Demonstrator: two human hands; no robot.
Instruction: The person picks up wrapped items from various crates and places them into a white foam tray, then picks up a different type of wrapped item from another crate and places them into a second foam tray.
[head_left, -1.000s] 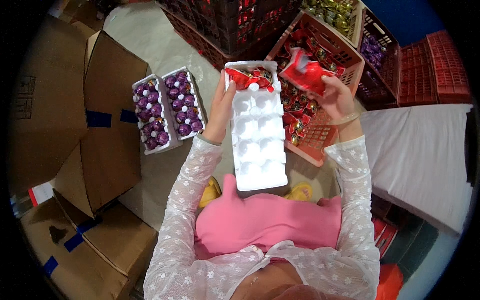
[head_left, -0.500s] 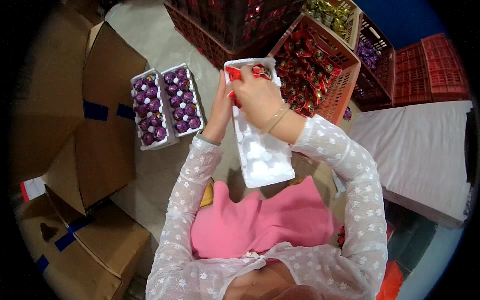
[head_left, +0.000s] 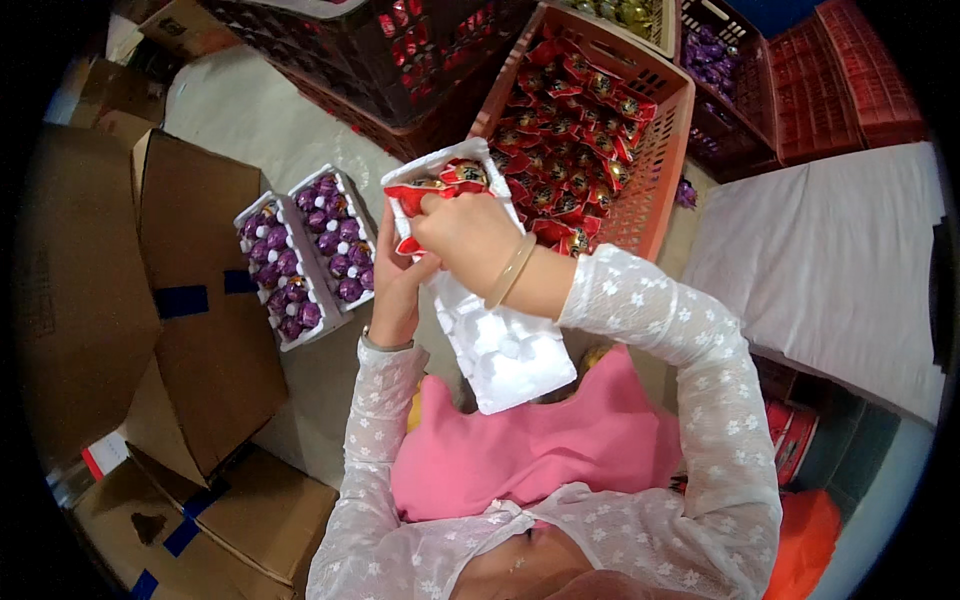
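A long white foam tray [head_left: 520, 375] with moulded hollows lies tilted in front of me. My left hand [head_left: 398, 290] grips its left side, thumb over the rim. At the tray's far end sit a few red-and-gold wrapped balls [head_left: 465, 172]. My right hand [head_left: 465, 230] reaches over that end, its bent fingers on a red-wrapped ball [head_left: 408, 192]; the fingertips are partly hidden. A scrap of red wrapper shows beside my left thumb. The hollows toward me hold nothing.
An orange-red crate [head_left: 672, 130] of red-wrapped balls stands just beyond the tray. To the left are two foam trays [head_left: 325, 325] of purple-wrapped balls and cardboard boxes [head_left: 210, 300]. Dark stacked crates [head_left: 375, 85] stand behind; a white-covered block [head_left: 810, 260] is at right.
The tray and both hands have shifted left and nearer in the picture, and the tray slants more. The surroundings have shifted too as the view moved. My right hand stays over the far end.
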